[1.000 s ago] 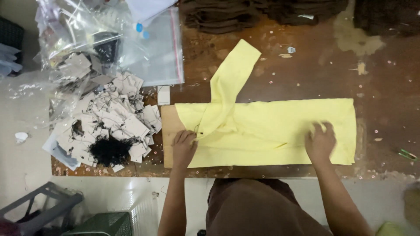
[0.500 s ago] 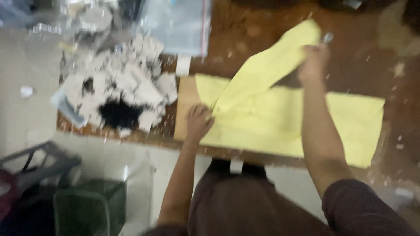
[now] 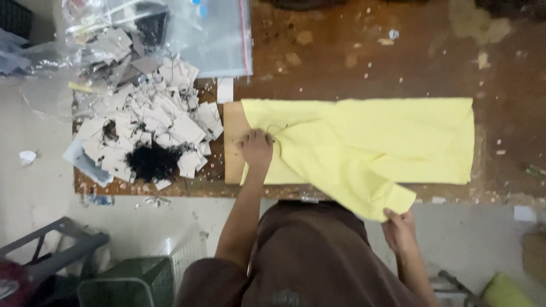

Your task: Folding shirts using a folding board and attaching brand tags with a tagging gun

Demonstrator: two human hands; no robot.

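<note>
We see the left hand [image 3: 257,149] pressed down with curled fingers on the neck end of the yellow garment [image 3: 364,145], bunching a little cloth under it where the fabric overlaps the brown cardboard sheet [image 3: 233,142]. The right hand [image 3: 400,229] is off the near edge of the table [image 3: 352,51], pinching the end of a sleeve [image 3: 392,199] that has been drawn toward the body, so that the sleeve hangs past the edge. The rest of the garment lies flat across the worn table, well spread to the right.

In our judgement, the main risk is the pull on the sleeve: if the right hand tugs harder than the left hand holds, the whole body of the garment may slide toward the edge and lose its flat lie, or wrinkle at the shoulder. The cardboard could also shift out from under the cloth, since only one hand pins it.

Just left of the cardboard lies a heap of pale paper tags [image 3: 153,125] with black strings [image 3: 151,162], beside clear plastic bags [image 3: 210,34]. A sweep of the left arm could scatter these, or loose strings could catch on the cloth. The table also looks stained and crumbed, which could mark the fabric.
</note>
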